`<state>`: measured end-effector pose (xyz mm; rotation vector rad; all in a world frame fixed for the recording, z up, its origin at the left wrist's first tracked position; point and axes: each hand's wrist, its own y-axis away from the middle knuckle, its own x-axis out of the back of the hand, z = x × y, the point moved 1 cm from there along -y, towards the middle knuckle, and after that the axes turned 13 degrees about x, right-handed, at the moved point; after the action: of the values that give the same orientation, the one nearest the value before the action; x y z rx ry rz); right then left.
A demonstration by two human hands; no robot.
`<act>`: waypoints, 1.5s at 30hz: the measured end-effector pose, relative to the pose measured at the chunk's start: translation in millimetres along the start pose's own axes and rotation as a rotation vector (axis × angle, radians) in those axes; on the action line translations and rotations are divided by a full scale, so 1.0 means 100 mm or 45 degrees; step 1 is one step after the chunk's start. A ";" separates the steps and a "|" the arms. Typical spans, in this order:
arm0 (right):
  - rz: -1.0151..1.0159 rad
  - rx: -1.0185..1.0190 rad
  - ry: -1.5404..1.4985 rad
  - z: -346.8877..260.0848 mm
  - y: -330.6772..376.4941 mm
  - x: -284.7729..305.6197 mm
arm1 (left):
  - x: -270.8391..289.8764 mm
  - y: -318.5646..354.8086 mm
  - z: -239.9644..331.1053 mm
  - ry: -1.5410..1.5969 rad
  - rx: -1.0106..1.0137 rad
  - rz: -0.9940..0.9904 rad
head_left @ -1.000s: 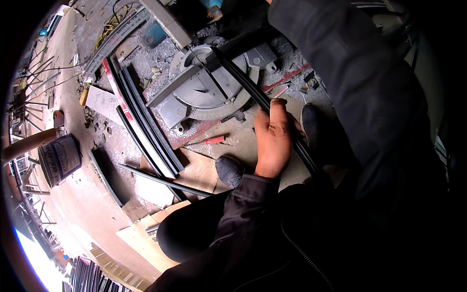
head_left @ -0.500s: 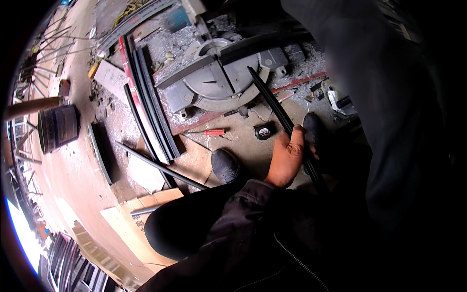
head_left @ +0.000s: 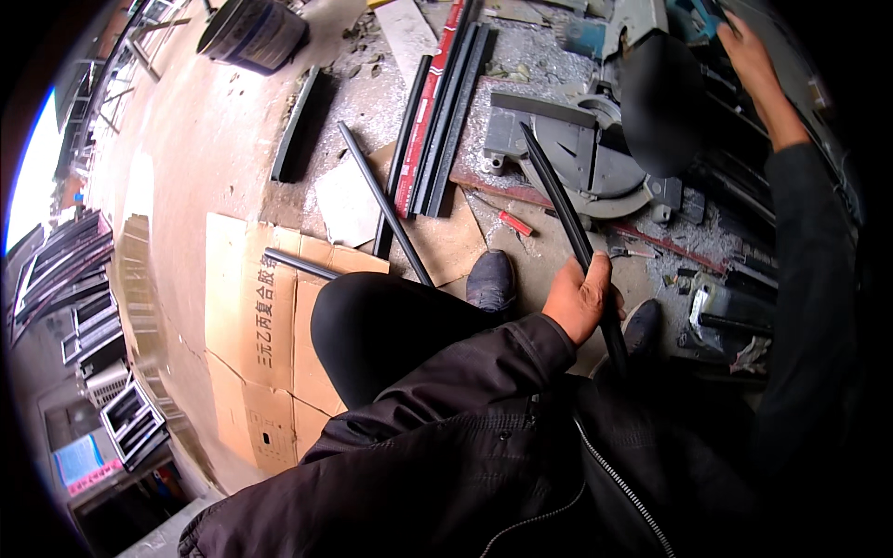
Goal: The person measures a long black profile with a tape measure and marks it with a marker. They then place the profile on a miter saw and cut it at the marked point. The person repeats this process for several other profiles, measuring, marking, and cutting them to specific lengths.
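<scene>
My left hand (head_left: 579, 302) is closed round a long black profile strip (head_left: 562, 197), thumb along its top. The strip slants up and away, its far end over the front left part of the miter saw's grey base (head_left: 595, 182). At the upper right my right hand (head_left: 750, 58) is wrapped round the teal handle (head_left: 711, 15) of the saw, arm stretched out. A dark rounded shape (head_left: 662, 107) covers part of the saw; I cannot make it out. The strip's near end is lost against my dark clothing.
Left of the saw lie more black profiles (head_left: 453, 121) and a red-and-white bar (head_left: 430, 121). A red-handled screwdriver (head_left: 514, 223) lies before the saw, near my shoe (head_left: 491, 281). Flattened cardboard (head_left: 233, 325) spreads beside my knee. A bucket (head_left: 251, 35) stands at far left.
The view has swung left, and my right hand on the saw handle has come into sight. The strip's far end has shifted leftward across the saw base, still in my left hand.
</scene>
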<state>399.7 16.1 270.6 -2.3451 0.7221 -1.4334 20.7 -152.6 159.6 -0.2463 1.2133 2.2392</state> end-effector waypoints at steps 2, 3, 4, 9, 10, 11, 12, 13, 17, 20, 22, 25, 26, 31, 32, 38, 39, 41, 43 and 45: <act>0.092 -0.030 0.022 0.13 0.35 0.18 | 0.00 0.03 0.15 0.045 -0.142 0.007; 0.102 -0.044 -0.024 0.13 0.60 0.18 | 0.04 0.06 0.24 0.052 -0.200 0.029; 0.033 -0.097 -0.128 0.02 0.87 0.20 | 0.09 0.08 0.31 0.065 -0.254 0.047; -0.499 -0.195 -0.752 -1.43 2.45 0.34 | 0.30 0.25 0.68 0.161 -0.460 0.204; -0.632 -0.318 -0.905 -1.61 2.71 0.42 | 0.33 0.26 0.75 0.183 -0.508 0.229; -0.792 -0.320 -0.882 -1.82 2.85 0.52 | 0.36 0.26 0.83 0.204 -0.555 0.256; -0.954 -0.324 -0.881 -2.00 2.97 0.55 | 0.42 0.28 0.89 0.214 -0.599 0.305; -1.001 -0.396 -0.970 -2.15 3.06 0.56 | 0.47 0.27 0.94 0.216 -0.653 0.342; -1.104 -0.440 -0.815 -2.21 3.20 0.56 | 0.49 0.36 1.19 0.308 -0.780 0.368; -0.924 -0.291 -0.597 -2.34 3.04 0.48 | 0.45 0.46 1.26 0.218 -0.857 0.392; -0.767 -0.177 -0.526 -2.48 2.90 0.37 | 0.38 0.49 1.17 0.004 -0.908 0.441; -0.679 -0.100 -0.531 -2.74 2.71 0.18 | 0.39 0.46 0.79 -0.244 -0.922 0.459; -0.647 -0.035 -0.527 -2.74 2.69 0.14 | 0.40 0.48 0.77 -0.240 -0.900 0.393; -0.546 0.146 -0.488 -2.67 2.68 0.16 | 0.69 0.65 1.54 -0.167 -1.007 0.491; -0.492 0.190 -0.467 -2.62 2.70 0.18 | 0.80 0.60 1.74 -0.241 -1.064 0.559; -0.615 0.072 -0.601 -2.63 2.79 0.10 | 2.16 0.66 2.60 -0.550 -1.015 0.762; -0.651 0.054 -0.592 -2.64 2.80 0.10 | 2.41 0.51 2.55 -0.565 -0.949 0.841; -0.685 0.023 -0.557 -2.56 2.85 0.11 | 2.67 0.13 2.38 -0.592 -0.864 0.935; -0.733 -0.012 -0.507 -2.49 2.91 0.09 | 2.97 -0.36 1.98 -0.585 -0.775 0.988; -0.777 -0.033 -0.471 -2.41 2.95 0.04 | 3.19 -0.72 1.58 -0.512 -0.638 1.009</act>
<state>110.4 -229.1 238.3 -2.8796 -0.0889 -1.1158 -183.0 133.3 65.9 0.5797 0.5504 3.0420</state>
